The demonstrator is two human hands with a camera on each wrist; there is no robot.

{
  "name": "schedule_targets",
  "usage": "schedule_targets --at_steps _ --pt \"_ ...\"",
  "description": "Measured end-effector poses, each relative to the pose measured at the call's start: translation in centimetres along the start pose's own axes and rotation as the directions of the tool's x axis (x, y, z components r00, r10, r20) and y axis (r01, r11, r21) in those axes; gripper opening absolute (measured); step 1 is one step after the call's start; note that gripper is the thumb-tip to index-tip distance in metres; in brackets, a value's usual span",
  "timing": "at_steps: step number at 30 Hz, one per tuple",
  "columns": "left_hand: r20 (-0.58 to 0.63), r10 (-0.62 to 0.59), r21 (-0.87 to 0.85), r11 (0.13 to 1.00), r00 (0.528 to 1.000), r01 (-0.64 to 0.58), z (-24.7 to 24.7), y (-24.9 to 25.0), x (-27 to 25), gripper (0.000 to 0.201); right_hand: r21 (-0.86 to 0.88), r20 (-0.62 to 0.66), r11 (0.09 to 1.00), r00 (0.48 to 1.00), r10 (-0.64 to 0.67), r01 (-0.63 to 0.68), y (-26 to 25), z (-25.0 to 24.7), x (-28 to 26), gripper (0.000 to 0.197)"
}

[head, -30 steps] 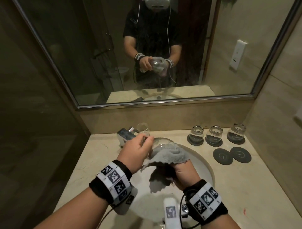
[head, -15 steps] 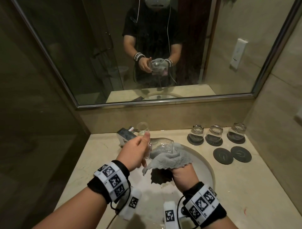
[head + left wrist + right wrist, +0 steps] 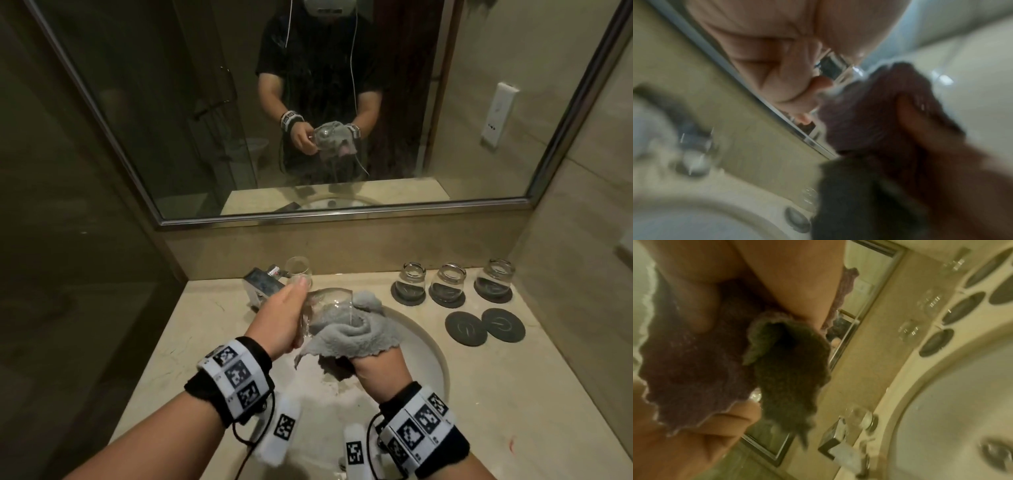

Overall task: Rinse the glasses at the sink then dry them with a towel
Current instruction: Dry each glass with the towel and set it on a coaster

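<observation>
Over the sink basin (image 3: 433, 353) my left hand (image 3: 284, 318) grips a clear glass (image 3: 330, 305) by its base, tipped on its side with the mouth to the right. My right hand (image 3: 373, 366) holds a grey towel (image 3: 352, 334) bunched against and into the glass's mouth; its fingers are hidden under the cloth. In the right wrist view the towel (image 3: 719, 363) fills the frame beneath my fingers. The left wrist view is blurred, with my left hand (image 3: 793, 78) next to the towel (image 3: 869, 113). Another glass (image 3: 298, 270) stands upright behind the faucet (image 3: 262, 286).
Three glasses (image 3: 447, 279) stand upside down on dark coasters at the back right of the beige counter (image 3: 513, 394). Two bare coasters (image 3: 484, 329) lie in front of them. A mirror (image 3: 428, 102) spans the wall behind; a wall closes in on the right.
The glass has turned in my left hand and the towel has shifted around its mouth. Both hands stay over the basin, slightly raised.
</observation>
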State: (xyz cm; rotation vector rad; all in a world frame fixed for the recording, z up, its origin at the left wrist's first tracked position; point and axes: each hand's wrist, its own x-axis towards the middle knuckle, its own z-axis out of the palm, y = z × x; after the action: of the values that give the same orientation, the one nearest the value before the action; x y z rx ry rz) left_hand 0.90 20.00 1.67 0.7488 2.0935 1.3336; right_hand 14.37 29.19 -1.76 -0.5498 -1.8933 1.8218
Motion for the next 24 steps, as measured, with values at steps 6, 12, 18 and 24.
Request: schedule_targets --at_steps 6,12,18,24 --pt "0.04 0.325 0.315 0.893 0.945 -0.321 -0.3 0.1 -0.4 0.043 0.09 -0.006 0.992 0.996 -0.092 0.092 1.3 0.1 0.4 0.02" --pt "0.055 0.09 0.136 0.986 0.994 -0.096 -0.1 0.9 -0.5 0.037 -0.342 -0.051 0.92 0.973 -0.224 0.193 1.3 -0.4 0.7 0.046" --pt "0.075 0.132 0.145 0.979 0.988 -0.141 -0.2 0.6 -0.4 0.042 -0.363 0.039 0.852 0.92 -0.391 0.378 2.2 -0.9 0.7 0.027" --pt "0.066 0.222 0.231 0.945 0.973 -0.232 0.0 0.7 -0.7 0.027 -0.06 0.081 0.986 0.986 -0.148 0.153 2.5 -0.3 0.6 0.055"
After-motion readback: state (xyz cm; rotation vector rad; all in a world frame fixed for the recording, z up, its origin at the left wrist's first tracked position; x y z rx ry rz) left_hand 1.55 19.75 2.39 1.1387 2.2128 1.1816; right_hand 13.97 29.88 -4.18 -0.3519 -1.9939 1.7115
